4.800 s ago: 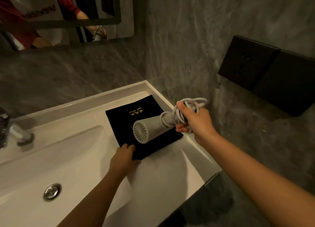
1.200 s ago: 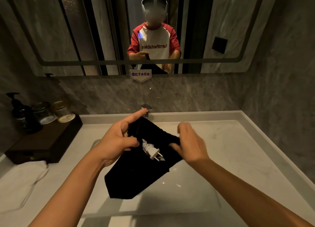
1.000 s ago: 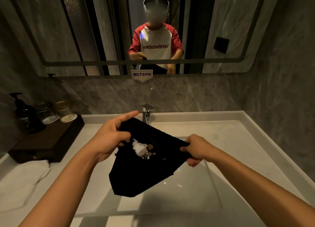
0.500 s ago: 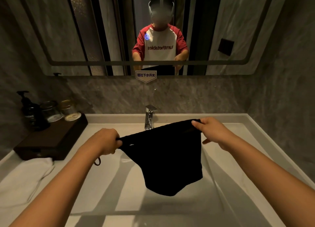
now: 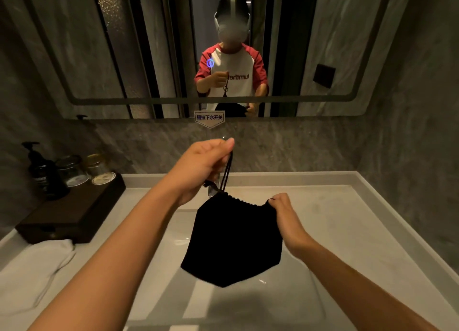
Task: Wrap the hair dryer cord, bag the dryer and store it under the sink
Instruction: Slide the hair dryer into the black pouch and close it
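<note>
A black drawstring bag hangs in the air over the white sink basin. Its mouth is gathered tight. The hair dryer is hidden inside it. My left hand is raised above the bag's left corner, pinching the black drawstring, which runs taut down to the gathered mouth. My right hand grips the right corner of the bag's mouth, lower than the left hand.
A dark wooden tray with a pump bottle and two lidded glass jars stands at the left back of the counter. A white towel lies in front of it. The faucet is partly hidden behind the bag. A mirror fills the wall.
The bag's mouth was stretched wide between both hands; now my left hand has risen with the drawstring and the mouth has gathered shut. The plug and dryer no longer show.
</note>
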